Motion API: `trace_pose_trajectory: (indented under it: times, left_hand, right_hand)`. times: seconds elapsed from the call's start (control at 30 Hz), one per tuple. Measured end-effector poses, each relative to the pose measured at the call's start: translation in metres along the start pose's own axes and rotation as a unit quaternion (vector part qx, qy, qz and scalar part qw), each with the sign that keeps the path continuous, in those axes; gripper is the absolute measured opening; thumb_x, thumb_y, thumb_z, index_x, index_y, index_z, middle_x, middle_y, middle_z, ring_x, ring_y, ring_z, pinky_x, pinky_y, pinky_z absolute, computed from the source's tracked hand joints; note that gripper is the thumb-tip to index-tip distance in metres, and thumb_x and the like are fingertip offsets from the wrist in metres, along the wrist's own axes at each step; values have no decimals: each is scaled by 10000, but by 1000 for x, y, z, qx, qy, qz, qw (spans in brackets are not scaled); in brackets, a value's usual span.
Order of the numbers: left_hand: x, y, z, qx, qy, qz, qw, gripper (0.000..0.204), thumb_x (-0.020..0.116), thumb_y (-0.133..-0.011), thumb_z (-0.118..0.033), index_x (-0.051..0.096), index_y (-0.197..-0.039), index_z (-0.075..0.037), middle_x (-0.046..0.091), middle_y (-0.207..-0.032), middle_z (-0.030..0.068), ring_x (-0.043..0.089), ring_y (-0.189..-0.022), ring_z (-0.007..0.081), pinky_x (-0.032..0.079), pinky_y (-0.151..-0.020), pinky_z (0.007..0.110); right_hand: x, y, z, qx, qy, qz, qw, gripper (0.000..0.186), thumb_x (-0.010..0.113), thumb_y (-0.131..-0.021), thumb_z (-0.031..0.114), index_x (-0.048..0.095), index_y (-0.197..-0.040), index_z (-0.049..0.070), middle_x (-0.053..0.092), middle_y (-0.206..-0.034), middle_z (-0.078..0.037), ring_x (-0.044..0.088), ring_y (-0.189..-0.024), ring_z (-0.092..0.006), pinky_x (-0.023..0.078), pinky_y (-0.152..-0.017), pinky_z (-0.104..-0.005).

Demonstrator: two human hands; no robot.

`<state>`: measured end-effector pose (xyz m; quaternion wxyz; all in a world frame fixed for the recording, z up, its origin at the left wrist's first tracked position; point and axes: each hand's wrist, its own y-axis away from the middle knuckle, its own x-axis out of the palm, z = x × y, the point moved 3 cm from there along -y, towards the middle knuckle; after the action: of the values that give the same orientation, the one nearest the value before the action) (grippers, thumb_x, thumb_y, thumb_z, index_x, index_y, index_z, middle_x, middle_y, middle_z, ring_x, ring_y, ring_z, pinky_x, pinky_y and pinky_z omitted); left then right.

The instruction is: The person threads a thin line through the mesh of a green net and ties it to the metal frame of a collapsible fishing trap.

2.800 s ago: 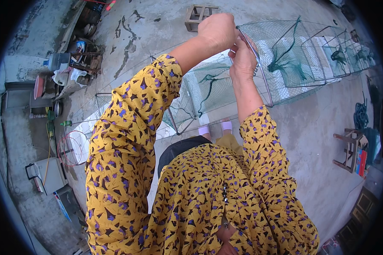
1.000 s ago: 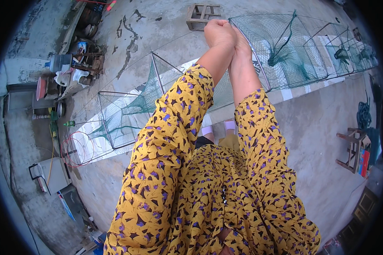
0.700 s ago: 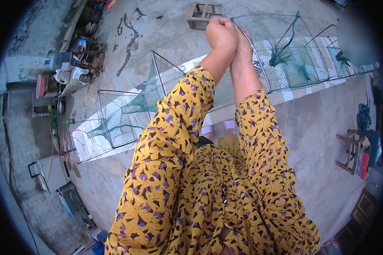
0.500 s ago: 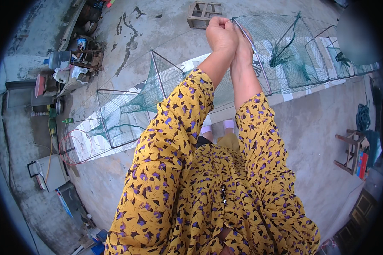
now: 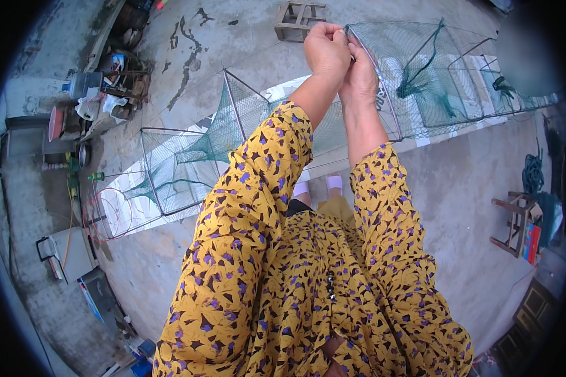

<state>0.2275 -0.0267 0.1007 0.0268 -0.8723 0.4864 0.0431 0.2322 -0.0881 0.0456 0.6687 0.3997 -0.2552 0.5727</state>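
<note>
My left hand (image 5: 326,55) is closed at the top corner of a metal frame (image 5: 393,113) in a long folding green-mesh net trap (image 5: 427,94). Just right of it, my right hand (image 5: 361,74) has curled fingers close against that frame's bar, with a small dark piece between the hands. What each pinches is too small and hidden to make out. The trap stretches across the view over a long white printed sheet (image 5: 122,207), with square frames and gathered green funnels. A red ring (image 5: 97,213) lies at its left end.
A wooden stool (image 5: 289,25) stands beyond my hands, another (image 5: 508,226) at the right beside dark-green netting (image 5: 532,173). Clutter along the left wall includes a water jug (image 5: 82,85), a pink basin (image 5: 56,125) and a grey bin (image 5: 69,251). A blurred grey patch covers the upper right.
Since the oldest frame my left arm has moved right, closer to my right arm. Lately my right hand's curled fingers have come more into view. The blurred patch has appeared at upper right.
</note>
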Motion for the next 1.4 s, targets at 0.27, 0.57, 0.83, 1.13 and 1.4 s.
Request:
trace_pose_trajectory:
  times: [0.27,0.57,0.83,1.13,1.4]
  left_hand:
    - [-1,-10,11,36,-1,1,999,32,602,-740,-66,602,-751,-36,616,-664,74,577,-598,165,466,-589,295]
    - [0,-14,12,40,-22,26,999,48,606,-738,-86,608,-748,-40,622,-665,87,592,-613,204,465,-601,319]
    - [3,-13,11,9,-18,10,1000,37,604,-737,-82,610,-748,-47,625,-673,85,596,-620,208,468,-618,321]
    - [1,-12,5,8,-65,-7,998,40,603,-731,-96,615,-744,-60,630,-695,89,606,-665,227,471,-639,337]
    - [-1,-10,-4,7,-105,-29,994,43,593,-729,-105,614,-745,-72,632,-715,107,606,-690,259,469,-648,354]
  right_hand:
    - [15,16,12,-71,66,-15,995,135,585,-795,67,572,-919,15,587,-853,-56,569,-752,-146,473,-599,-259]
    - [18,11,16,-50,103,-20,993,148,551,-833,132,577,-936,30,591,-876,-44,558,-790,-143,461,-620,-265]
    - [5,-5,4,30,33,21,999,182,491,-865,213,587,-926,70,588,-867,-9,514,-833,-108,407,-732,-277]
    - [8,-15,-2,119,-49,0,992,157,499,-865,198,580,-877,64,586,-853,-31,536,-809,-135,439,-727,-282]
    - [3,-30,-10,185,-65,20,980,270,421,-901,232,528,-1040,27,581,-1015,-108,561,-928,-224,462,-832,-346]
